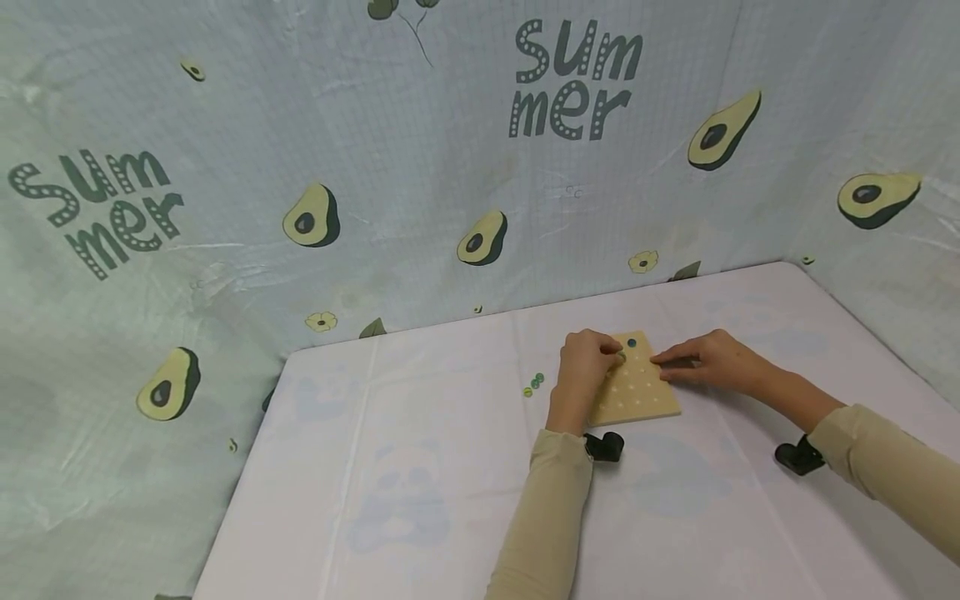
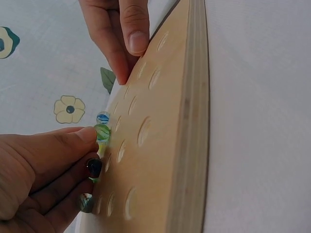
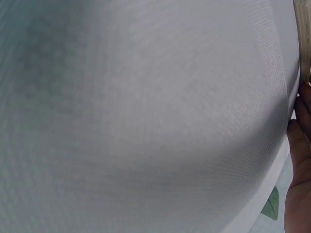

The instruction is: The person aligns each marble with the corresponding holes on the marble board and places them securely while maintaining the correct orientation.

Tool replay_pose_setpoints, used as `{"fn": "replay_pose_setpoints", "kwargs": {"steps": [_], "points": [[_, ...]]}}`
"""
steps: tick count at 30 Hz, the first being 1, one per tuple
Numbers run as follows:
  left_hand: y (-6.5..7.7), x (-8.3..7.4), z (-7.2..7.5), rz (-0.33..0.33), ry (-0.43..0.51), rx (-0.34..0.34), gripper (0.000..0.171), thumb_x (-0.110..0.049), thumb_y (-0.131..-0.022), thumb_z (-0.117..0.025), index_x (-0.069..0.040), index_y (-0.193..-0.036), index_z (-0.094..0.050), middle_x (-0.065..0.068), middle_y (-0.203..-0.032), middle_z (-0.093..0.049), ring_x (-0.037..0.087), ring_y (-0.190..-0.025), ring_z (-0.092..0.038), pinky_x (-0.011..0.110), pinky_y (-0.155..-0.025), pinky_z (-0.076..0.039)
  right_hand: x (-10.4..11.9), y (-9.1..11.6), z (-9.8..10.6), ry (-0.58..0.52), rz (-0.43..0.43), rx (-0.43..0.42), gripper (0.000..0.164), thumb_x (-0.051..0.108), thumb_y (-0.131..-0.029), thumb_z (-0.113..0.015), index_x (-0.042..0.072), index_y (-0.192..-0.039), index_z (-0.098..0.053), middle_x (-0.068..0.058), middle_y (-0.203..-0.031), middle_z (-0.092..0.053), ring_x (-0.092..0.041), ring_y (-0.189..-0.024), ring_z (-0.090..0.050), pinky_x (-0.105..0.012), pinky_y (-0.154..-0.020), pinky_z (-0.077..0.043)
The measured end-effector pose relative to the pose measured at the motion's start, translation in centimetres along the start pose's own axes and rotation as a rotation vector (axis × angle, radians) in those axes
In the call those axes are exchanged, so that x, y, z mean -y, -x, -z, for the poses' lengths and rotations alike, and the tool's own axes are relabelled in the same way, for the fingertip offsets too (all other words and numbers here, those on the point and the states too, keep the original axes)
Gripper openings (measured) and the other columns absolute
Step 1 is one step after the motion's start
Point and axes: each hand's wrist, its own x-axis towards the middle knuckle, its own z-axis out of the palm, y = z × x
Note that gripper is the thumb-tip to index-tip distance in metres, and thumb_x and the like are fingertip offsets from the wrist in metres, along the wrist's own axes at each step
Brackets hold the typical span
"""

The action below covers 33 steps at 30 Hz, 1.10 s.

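Observation:
A square wooden board (image 1: 637, 398) with rows of round hollows lies on the table. Over its left side, my left hand (image 1: 579, 368) pinches a green glass marble (image 2: 102, 132) between thumb and fingers. In the left wrist view, a blue-streaked marble (image 2: 103, 117), a dark marble (image 2: 94, 167) and a grey-green marble (image 2: 86, 203) show around those fingers; whether they sit in hollows is partly hidden. One dark blue marble (image 1: 632, 342) rests near the board's far edge. My right hand (image 1: 716, 360) touches the board's right edge with extended fingertips (image 1: 657, 360).
Left of the board, several loose green and yellowish marbles (image 1: 535, 383) lie on the pale cloth-covered table (image 1: 420, 467). Behind rises a hanging sheet (image 1: 390, 150) printed with avocados and lettering. Dark wrist cameras (image 1: 606, 447) sit on both forearms.

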Motion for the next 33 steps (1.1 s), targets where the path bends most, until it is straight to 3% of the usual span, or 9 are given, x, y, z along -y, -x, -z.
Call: {"fn": "replay_pose_setpoints", "kwargs": {"steps": [9,17,20,23,27,33], "points": [[0.0,0.2,0.2,-0.021,-0.002,0.018,0.01,-0.02,-0.089,-0.08,-0.018,-0.098,-0.083,-0.009,-0.096,-0.077,0.005,-0.092,-0.066,0.019,-0.074,-0.052,-0.1,-0.1,0.0,-0.006,-0.016,0.022,0.029,0.029,-0.087,-0.081,0.018,-0.114,-0.08,-0.006,-0.11,-0.077,-0.009,-0.088,-0.067,-0.04,-0.078,-0.059],[-0.2,0.3,1.0,-0.136,0.023,0.021,0.011,-0.024,-0.093,-0.076,-0.018,-0.099,-0.083,-0.007,-0.099,-0.077,0.002,-0.08,-0.062,0.017,-0.066,-0.05,-0.1,-0.1,0.1,-0.019,-0.033,0.038,0.029,0.03,-0.088,-0.081,0.019,-0.115,-0.08,-0.007,-0.112,-0.076,-0.009,-0.087,-0.065,-0.041,-0.079,-0.059],[0.0,0.1,2.2,-0.159,0.073,0.035,0.014,-0.025,-0.094,-0.074,-0.017,-0.103,-0.082,-0.008,-0.098,-0.076,0.003,-0.081,-0.066,0.017,-0.066,-0.052,0.0,-0.1,0.0,-0.019,-0.021,0.034,0.029,0.029,-0.088,-0.081,0.018,-0.115,-0.08,-0.006,-0.112,-0.077,-0.012,-0.089,-0.069,-0.041,-0.079,-0.059],[0.0,-0.1,4.0,-0.212,0.057,0.039,0.017,-0.025,-0.095,-0.073,-0.015,-0.107,-0.081,-0.006,-0.099,-0.076,0.007,-0.089,-0.069,0.019,-0.071,-0.055,0.1,-0.2,0.0,-0.023,-0.003,0.029,0.029,0.027,-0.087,-0.081,0.017,-0.115,-0.08,-0.006,-0.111,-0.077,-0.018,-0.094,-0.072,-0.042,-0.079,-0.06],[-0.3,0.5,6.6,-0.304,-0.034,0.032,0.021,-0.025,-0.096,-0.072,-0.013,-0.111,-0.08,-0.004,-0.105,-0.077,0.012,-0.102,-0.068,0.021,-0.082,-0.055,0.1,-0.3,0.0,-0.032,-0.004,0.032,0.03,0.027,-0.088,-0.081,0.017,-0.115,-0.079,-0.007,-0.112,-0.076,-0.022,-0.099,-0.073,-0.044,-0.082,-0.06],[-0.3,2.6,10.1,-0.396,-0.164,0.051,0.022,-0.022,-0.097,-0.071,-0.009,-0.113,-0.079,0.002,-0.113,-0.076,0.017,-0.109,-0.068,0.028,-0.091,-0.055,0.2,-0.1,0.1,-0.026,-0.032,0.045,0.03,0.028,-0.087,-0.082,0.016,-0.115,-0.079,-0.007,-0.112,-0.076,-0.015,-0.092,-0.07,-0.043,-0.081,-0.059]]}}
